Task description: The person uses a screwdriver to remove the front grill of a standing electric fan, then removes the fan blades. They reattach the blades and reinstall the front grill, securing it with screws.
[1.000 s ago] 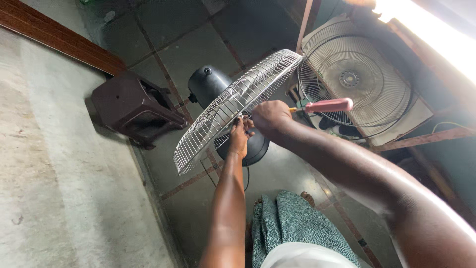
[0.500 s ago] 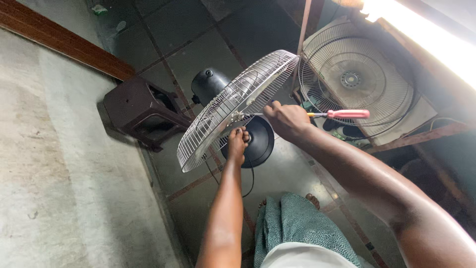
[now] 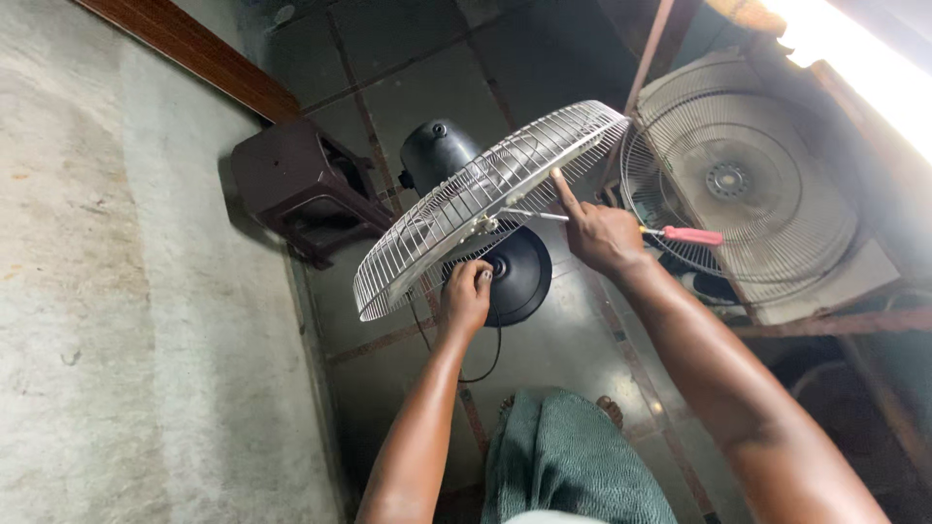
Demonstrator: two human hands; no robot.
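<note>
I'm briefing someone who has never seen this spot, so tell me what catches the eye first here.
The white wire fan guard stands out first, tilted at centre frame on a black pedestal fan. The left hand reaches up beneath its lower rim, and the right hand holds a red-handled screwdriver with its forefinger against the guard. At right, a second, dusty fan leans in a pale housing, and a dark plastic stool stands by the concrete wall.

Left hand (image 3: 466, 296) under white fan grille (image 3: 485, 199), right hand (image 3: 602, 233) — pink-handled screwdriver (image 3: 621, 225)

Stool (image 3: 301, 184) and second fan (image 3: 738, 184) flank the grille (image 3: 485, 204)
</note>
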